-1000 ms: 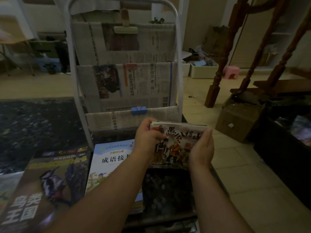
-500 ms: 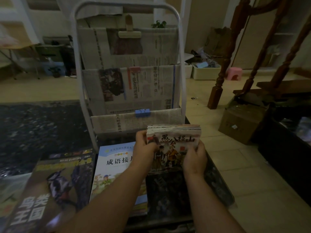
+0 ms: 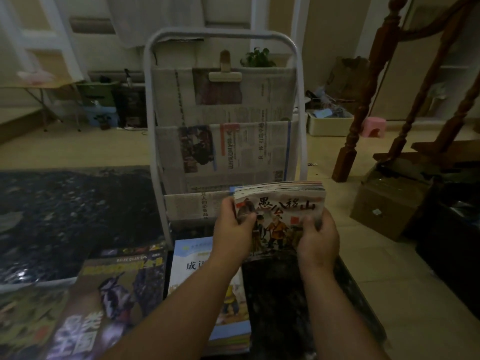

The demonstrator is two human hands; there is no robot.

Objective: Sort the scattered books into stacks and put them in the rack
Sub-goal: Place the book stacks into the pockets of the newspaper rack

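Dim throughout, under low light. Beige walls (image 3: 327,29) behind, pale tiled floor (image 3: 384,261) at right. Dark turned wooden banister posts (image 3: 361,105) on the right, pink stool (image 3: 374,127) and white bin (image 3: 328,124) beyond, cardboard box (image 3: 384,209) nearer. Folding table (image 3: 31,84) far left.

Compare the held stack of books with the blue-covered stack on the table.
The held stack is raised, gripped by left hand and right hand; the blue-covered stack lies flat on the table. The held stack's cover is beige with painted figures, the blue-covered stack's pale blue. Both bear Chinese titles.
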